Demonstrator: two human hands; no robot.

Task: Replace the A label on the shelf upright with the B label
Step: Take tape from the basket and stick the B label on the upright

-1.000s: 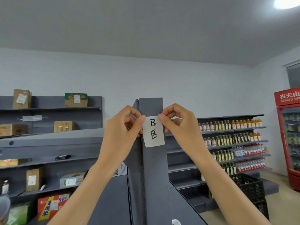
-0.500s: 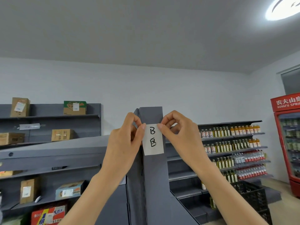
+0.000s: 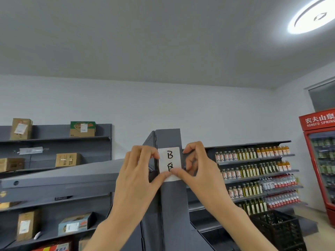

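- Head view, surroundings: a dark grey metal shelf upright (image 3: 169,200) rises at centre. Behind it to the left, grey wall shelves (image 3: 54,138) carry brown cardboard boxes (image 3: 67,159). To the right, shelves hold rows of small bottles (image 3: 252,153), a black plastic crate (image 3: 279,230) sits on the floor, and a red drinks fridge (image 3: 320,160) stands at the edge. A round ceiling lamp (image 3: 311,17) glows at upper right.
- Nothing stands between the camera and the upright except the person's own hands, whose thumbs cover the label's lower edge.
- Head view, change: a second ago both hands pinched the top corners of the white paper B label (image 3: 169,156), which hung at a slight slant. It now lies straight and flat on the upright's front face near the top, and the thumbs have moved down to its bottom edge.
- Head view, hands: the left hand (image 3: 136,178) and right hand (image 3: 201,174) reach up from below, one each side of the label. Forefingers touch its upper corners; thumb tips meet, pressing the bottom. Neither hand clasps anything.
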